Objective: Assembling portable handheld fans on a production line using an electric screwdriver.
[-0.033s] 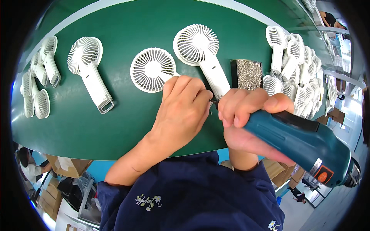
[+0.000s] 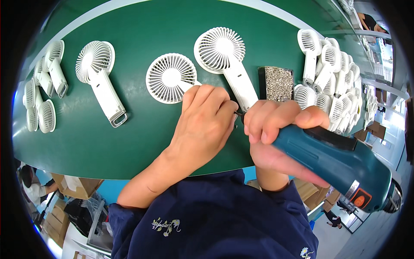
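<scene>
My left hand (image 2: 202, 123) is closed around the handle of a white handheld fan (image 2: 171, 77), whose round slatted head lies beyond my fingers; the hand hides most of the handle. In my right hand (image 2: 280, 125) is a teal electric screwdriver (image 2: 332, 155) with a black lever. Its dark tip end (image 2: 239, 114) points left and meets the fingers of my left hand, so the contact point is hidden. Just beyond my hands lies another white handheld fan (image 2: 239, 82), with its handle toward me. A tiny screw (image 2: 236, 127) seems to lie on the table beside my left hand.
A black tray (image 2: 278, 84) full of small metal screws stands beyond my right hand. Several white fans (image 2: 340, 77) are piled at the right. One fan (image 2: 101, 82) lies to the left, with several more (image 2: 41, 93) at the far left of the green table (image 2: 142, 142).
The rear end of the electric screwdriver has dipped very slightly. Both hands and the fans stay in place.
</scene>
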